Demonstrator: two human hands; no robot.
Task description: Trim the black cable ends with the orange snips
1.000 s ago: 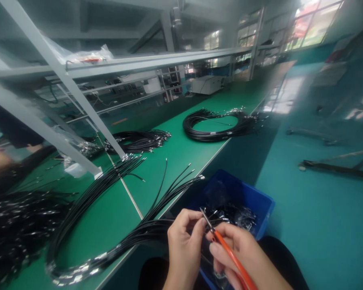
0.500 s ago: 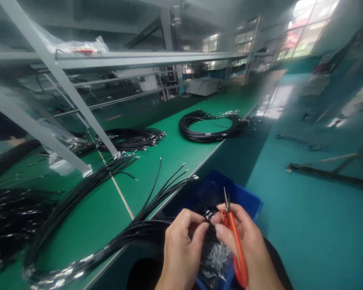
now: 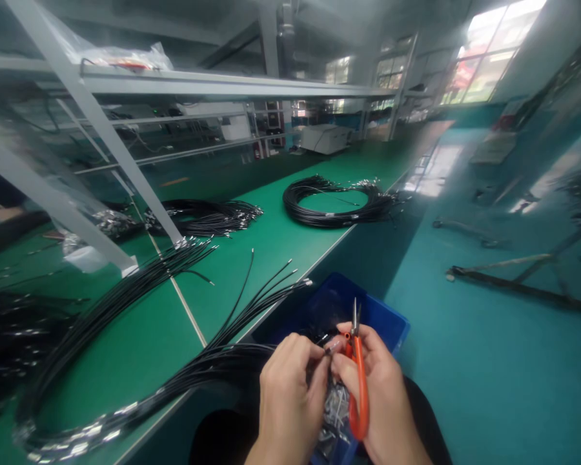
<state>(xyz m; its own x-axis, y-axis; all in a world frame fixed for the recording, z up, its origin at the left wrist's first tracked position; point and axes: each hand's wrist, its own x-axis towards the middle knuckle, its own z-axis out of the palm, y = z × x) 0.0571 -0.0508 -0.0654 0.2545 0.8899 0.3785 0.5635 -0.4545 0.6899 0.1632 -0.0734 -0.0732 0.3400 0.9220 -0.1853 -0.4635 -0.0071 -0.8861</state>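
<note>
My left hand (image 3: 290,387) is closed in a pinch on the end of a thin black cable (image 3: 328,351), with a small pale, shiny piece at its tip. My right hand (image 3: 380,387) has its thumb and forefinger at that same tip. It also holds orange-handled snips (image 3: 361,387) against the palm, the metal blades pointing up and away. Both hands are over a blue bin (image 3: 390,316) with small clear and silvery pieces inside. A bundle of black cables (image 3: 213,371) runs off the bench edge and passes behind my left hand.
On the green bench (image 3: 266,242) lie a coiled black cable bundle (image 3: 310,216) and another coil (image 3: 217,219) near the shelf post (image 3: 121,148). More dark cables (image 3: 24,342) lie at the left. A wheeled stand's leg (image 3: 518,287) rests on the floor at the right.
Both hands have shifted slightly left in view with the snips, whose handles now stand more upright. The right fingertips are closer to the left ones. The whole view has turned slightly.
</note>
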